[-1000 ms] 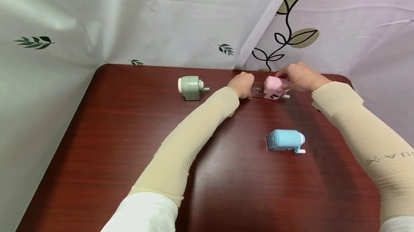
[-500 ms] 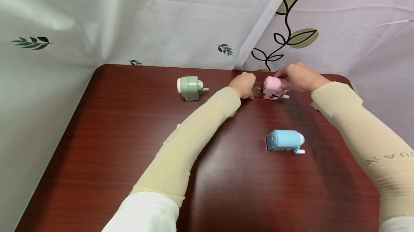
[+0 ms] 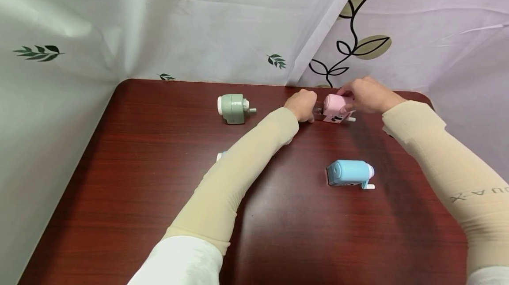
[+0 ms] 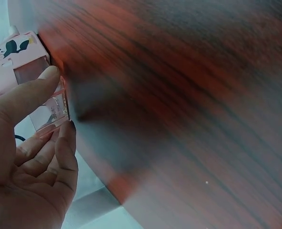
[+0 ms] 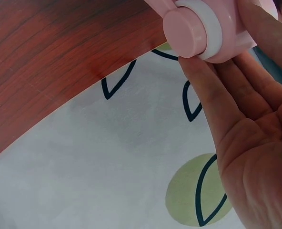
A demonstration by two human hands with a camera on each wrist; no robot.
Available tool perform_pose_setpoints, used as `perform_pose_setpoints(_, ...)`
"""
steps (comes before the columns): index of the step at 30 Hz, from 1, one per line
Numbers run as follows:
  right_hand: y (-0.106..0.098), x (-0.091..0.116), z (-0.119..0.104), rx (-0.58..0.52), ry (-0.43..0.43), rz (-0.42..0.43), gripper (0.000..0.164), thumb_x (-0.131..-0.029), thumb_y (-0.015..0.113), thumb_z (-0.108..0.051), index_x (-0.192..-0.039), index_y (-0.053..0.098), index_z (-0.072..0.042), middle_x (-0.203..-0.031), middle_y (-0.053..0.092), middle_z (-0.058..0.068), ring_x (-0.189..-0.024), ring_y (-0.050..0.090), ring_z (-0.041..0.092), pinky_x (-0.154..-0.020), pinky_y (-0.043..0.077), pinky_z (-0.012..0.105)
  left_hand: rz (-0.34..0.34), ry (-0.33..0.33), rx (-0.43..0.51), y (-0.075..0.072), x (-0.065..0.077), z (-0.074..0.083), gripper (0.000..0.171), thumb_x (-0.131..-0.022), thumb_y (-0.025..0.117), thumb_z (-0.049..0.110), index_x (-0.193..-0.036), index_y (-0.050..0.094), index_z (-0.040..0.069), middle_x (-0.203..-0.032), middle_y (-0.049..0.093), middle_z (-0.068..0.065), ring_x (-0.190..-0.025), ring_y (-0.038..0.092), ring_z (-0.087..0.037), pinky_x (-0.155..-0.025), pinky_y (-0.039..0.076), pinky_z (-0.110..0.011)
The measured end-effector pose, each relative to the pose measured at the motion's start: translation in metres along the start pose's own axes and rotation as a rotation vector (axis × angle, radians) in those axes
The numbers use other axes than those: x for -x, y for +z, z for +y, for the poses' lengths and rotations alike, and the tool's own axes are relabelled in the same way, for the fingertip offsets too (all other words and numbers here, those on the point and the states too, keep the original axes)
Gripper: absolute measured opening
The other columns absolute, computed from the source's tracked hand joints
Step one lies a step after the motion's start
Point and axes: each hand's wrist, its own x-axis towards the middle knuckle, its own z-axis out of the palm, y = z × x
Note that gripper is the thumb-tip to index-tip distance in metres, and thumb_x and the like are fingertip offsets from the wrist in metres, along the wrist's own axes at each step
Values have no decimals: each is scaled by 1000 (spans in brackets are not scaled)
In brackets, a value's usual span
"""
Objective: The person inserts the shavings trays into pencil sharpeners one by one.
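A pink hand-crank pencil sharpener (image 3: 334,104) sits near the far edge of the table, its white crank handle to the right. My right hand (image 3: 367,94) grips its body from above; the right wrist view shows thumb and fingers around the pink casing (image 5: 186,32). On the left side, my left hand (image 3: 303,104) pinches the clear shavings drawer (image 4: 53,112) between thumb and fingers. Part of that drawer sticks out of the sharpener's lower front, as the left wrist view shows. A panda-like print marks the casing's side.
A green sharpener (image 3: 233,108) stands at the back, left of my left hand. Nearer, at right, is a light blue sharpener (image 3: 350,172). A small blue and white thing (image 3: 221,156) peeks out behind my left sleeve, mostly hidden. A white patterned curtain (image 3: 222,24) hangs behind the table.
My left hand has moved slightly right, and less of the clear drawer shows between it and the pink sharpener. The right hand stays put. More of the blue and white thing shows beside the sleeve.
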Motion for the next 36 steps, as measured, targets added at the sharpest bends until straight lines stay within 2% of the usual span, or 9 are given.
perform_pose_setpoints(10, 0, 0, 0, 0, -6, -2, 50, -83, 84, -14, -122, 64, 10, -106, 68, 26, -94, 62, 37, -86, 50, 55, 2, -15, 19, 1, 1, 3, 23, -85, 83, 22, -99, 68, 13, -101, 68, 1, -94, 64, -14, -82, 51, -29)
perform_pose_setpoints(23, 0, 0, -2, 9, -10, 10, 48, -82, 84, -12, -121, 65, 10, -106, 68, 26, -93, 63, 37, -85, 50, 55, 6, -18, 9, 4, -1, 5, 30, -86, 82, 23, -110, 68, 13, -108, 68, 2, -98, 64, -14, -84, 53, -30)
perform_pose_setpoints(36, 0, 0, -3, 10, -7, 11, 46, -83, 83, -10, -120, 65, 10, -106, 68, 26, -91, 63, 36, -84, 51, 53, 4, -25, 7, 6, -3, 10, 29, -87, 81, 24, -109, 67, 14, -104, 68, 2, -96, 63, -12, -84, 52, -30)
